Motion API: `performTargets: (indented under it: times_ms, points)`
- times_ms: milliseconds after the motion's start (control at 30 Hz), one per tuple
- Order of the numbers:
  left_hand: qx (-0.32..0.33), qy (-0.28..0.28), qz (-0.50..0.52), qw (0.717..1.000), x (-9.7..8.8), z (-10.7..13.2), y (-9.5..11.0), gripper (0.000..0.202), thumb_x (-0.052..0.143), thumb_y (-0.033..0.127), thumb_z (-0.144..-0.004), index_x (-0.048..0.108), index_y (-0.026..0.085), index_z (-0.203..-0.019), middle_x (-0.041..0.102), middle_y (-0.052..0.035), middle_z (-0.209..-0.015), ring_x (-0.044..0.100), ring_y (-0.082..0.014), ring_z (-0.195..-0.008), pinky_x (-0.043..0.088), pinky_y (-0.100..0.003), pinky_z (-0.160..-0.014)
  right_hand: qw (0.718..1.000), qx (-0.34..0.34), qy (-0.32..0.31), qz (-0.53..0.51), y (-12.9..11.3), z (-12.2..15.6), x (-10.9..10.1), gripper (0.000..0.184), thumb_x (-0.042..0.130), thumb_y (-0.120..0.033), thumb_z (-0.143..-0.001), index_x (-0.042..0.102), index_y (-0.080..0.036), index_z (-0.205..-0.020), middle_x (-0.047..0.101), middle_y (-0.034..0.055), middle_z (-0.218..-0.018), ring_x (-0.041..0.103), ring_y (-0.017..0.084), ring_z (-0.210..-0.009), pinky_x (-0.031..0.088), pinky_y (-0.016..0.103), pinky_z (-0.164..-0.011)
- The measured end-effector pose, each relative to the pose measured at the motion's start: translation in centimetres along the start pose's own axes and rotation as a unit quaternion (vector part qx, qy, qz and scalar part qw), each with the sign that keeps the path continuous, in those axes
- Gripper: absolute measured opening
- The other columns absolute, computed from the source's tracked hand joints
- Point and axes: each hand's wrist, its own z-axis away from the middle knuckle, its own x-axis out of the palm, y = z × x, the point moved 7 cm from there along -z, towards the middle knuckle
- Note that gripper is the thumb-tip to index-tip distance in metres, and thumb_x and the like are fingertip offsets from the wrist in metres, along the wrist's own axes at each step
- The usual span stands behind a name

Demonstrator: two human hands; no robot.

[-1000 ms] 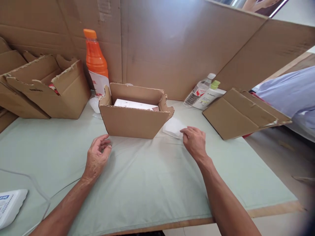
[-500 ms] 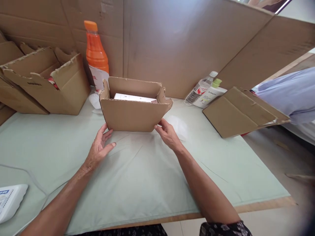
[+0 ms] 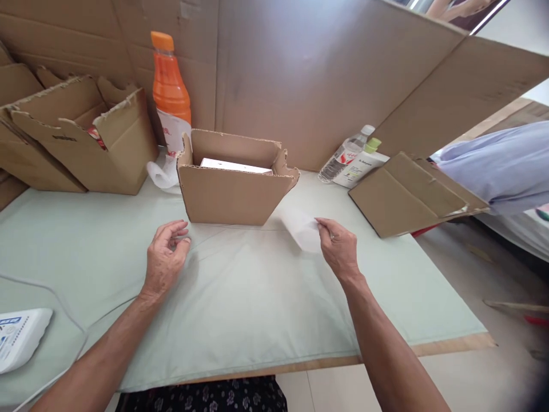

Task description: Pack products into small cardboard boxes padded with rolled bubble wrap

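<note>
An open cardboard box (image 3: 231,194) stands on the pale green cloth (image 3: 240,297) in front of me, with a white flat item (image 3: 234,166) inside. My right hand (image 3: 338,247) pinches a thin white translucent bag (image 3: 300,228) just right of the box, lifting it off the cloth. My left hand (image 3: 165,257) rests near the box's front left corner, fingers loosely curled, holding nothing that I can see.
An orange bottle (image 3: 170,103) stands behind the box beside torn cardboard boxes (image 3: 81,137) at left. A clear bottle (image 3: 345,154), a white lotion bottle (image 3: 360,169) and a flat cardboard box (image 3: 412,194) lie at right. A white device (image 3: 19,337) with cable sits lower left. Cardboard walls stand behind.
My right hand left the box's front right corner, moved right and picked up the white bag. My left hand drew back slightly from the box and curled.
</note>
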Motion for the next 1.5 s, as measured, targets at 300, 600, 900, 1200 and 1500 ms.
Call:
performTargets:
  times_ms: [300, 600, 900, 1200, 1500]
  points:
    - [0.002, -0.255, -0.047, 0.966, 4.4, 6.4, 4.1, 0.061, 0.062, 0.053, -0.085, 0.056, 0.021, -0.136, 0.057, -0.0122, -0.139, 0.057, -0.0302, -0.128, 0.047, -0.048, -0.106, 0.951, -0.258, -0.115, -0.127, -12.2, 7.5, -1.6, 0.037, 0.059, -0.027, -0.097, 0.058, -0.022, -0.134, 0.061, 0.0157, -0.14, 0.061, 0.03, -0.125, 0.054, 0.048, -0.097]
    - [0.139, -0.354, -0.155, 0.912, 7.9, 10.0, 5.5, 0.045, 0.062, 0.021, -0.082, 0.061, 0.017, -0.127, 0.07, -0.011, -0.119, 0.06, -0.0291, -0.114, 0.047, -0.051, -0.103, 0.944, -0.195, -0.257, -0.067, -7.4, 10.2, 1.3, 0.052, 0.049, -0.012, -0.089, 0.053, -0.022, -0.14, 0.058, 0.0139, -0.144, 0.057, 0.03, -0.129, 0.051, 0.052, -0.101]
    - [0.307, -0.275, -0.037, 0.91, 2.5, 12.4, 7.8, 0.037, 0.047, -0.004, -0.086, 0.062, 0.022, -0.108, 0.065, -0.0062, -0.1, 0.061, -0.0205, -0.104, 0.054, -0.036, -0.086, 0.945, -0.083, -0.231, -0.215, -7.1, 7.7, 1.5, 0.024, 0.053, -0.026, -0.094, 0.073, -0.024, -0.107, 0.077, 0.0057, -0.11, 0.073, 0.023, -0.099, 0.06, 0.039, -0.088]
    - [0.292, -0.41, -0.134, 0.853, -0.3, 16.8, 5.7, 0.049, 0.042, -0.009, -0.066, 0.066, 0.022, -0.095, 0.064, -0.0081, -0.118, 0.055, -0.0257, -0.125, 0.036, -0.056, -0.117, 0.957, -0.128, -0.099, -0.239, -13.6, 2.1, 4.1, 0.029, 0.048, -0.014, -0.093, 0.073, -0.022, -0.105, 0.078, 0.004, -0.105, 0.073, 0.02, -0.098, 0.056, 0.033, -0.091]
    - [0.258, -0.419, -0.046, 0.87, -1.6, 16.4, 6.7, 0.036, 0.047, -0.001, -0.066, 0.067, 0.022, -0.084, 0.068, -0.0092, -0.121, 0.062, -0.0267, -0.116, 0.041, -0.057, -0.113, 0.972, -0.142, -0.1, -0.158, -12.7, 6.9, 0.8, 0.031, 0.055, -0.03, -0.098, 0.063, -0.024, -0.127, 0.07, 0.0094, -0.128, 0.063, 0.029, -0.12, 0.048, 0.048, -0.101]
